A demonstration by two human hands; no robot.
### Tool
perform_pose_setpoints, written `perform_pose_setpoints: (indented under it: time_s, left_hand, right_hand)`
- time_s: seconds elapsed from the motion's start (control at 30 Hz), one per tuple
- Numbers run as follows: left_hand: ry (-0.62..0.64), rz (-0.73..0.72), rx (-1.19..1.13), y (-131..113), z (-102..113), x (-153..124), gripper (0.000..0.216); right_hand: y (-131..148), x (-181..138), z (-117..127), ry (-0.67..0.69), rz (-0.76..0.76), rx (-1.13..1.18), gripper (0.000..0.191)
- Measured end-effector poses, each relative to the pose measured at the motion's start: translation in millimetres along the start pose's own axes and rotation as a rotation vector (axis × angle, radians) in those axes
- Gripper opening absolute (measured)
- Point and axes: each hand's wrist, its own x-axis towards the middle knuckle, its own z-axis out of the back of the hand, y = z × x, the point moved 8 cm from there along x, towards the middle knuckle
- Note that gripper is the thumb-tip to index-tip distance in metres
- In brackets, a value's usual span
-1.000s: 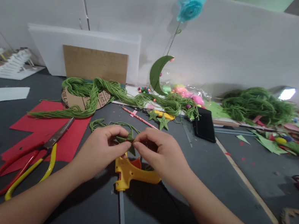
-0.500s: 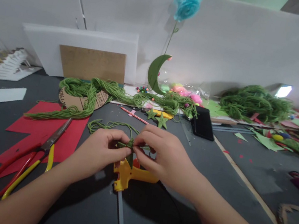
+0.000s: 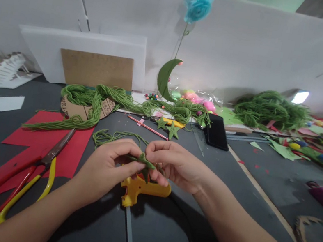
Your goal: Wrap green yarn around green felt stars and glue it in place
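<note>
Between thumb and fingers, my left hand (image 3: 113,162) pinches a small green star wrapped in yarn (image 3: 145,161), its points partly hidden by my fingertips. My right hand (image 3: 175,165) is closed at the star's right side, fingers curled on green yarn whose strand is mostly covered. Loose loops of green yarn (image 3: 121,134) lie on the table just behind my left hand. Directly under both hands rests a yellow glue gun (image 3: 149,188) with a glue stick (image 3: 129,236) sticking out toward me. Two finished-looking green stars (image 3: 172,130) lie beyond my hands.
Scissors (image 3: 48,158) with red and yellow handles lie on red paper (image 3: 76,152) at left. Behind are a yarn skein (image 3: 97,105) over cardboard, a green crescent (image 3: 164,79) with a blue flower (image 3: 198,7), a phone (image 3: 217,133) and a yarn heap (image 3: 271,111).
My right fingers have shifted from a pinch over the star to its right side, more curled. The star has turned, showing more of its points. The view has moved slightly right.
</note>
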Motion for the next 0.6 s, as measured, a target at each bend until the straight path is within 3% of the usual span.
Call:
perform_pose_setpoints:
  time_s: [0.17, 0.33, 0.47, 0.6]
  left_hand:
    - [-0.043, 0.153, -0.323, 19.0, 2.7, 1.1, 0.005]
    - [-0.177, 0.167, -0.458, 24.1, 13.1, 6.0, 0.005]
    - [-0.231, 0.173, -0.401, 24.4, 18.7, 6.3, 0.007]
    - [-0.298, 0.156, -0.200, 19.5, 27.1, 4.1, 0.005]
  right_hand:
    - [8.7, 2.6, 8.6, -0.228, 0.161, -0.193, 0.003]
    - [34.1, -12.6, -4.6, -0.449, 0.506, -0.857, 0.009]
    - [44.4, -30.3, -26.9, -0.552, 0.777, -1.320, 0.019]
    - [44.5, -35.0, -32.6, -0.579, 0.843, -1.471, 0.020]
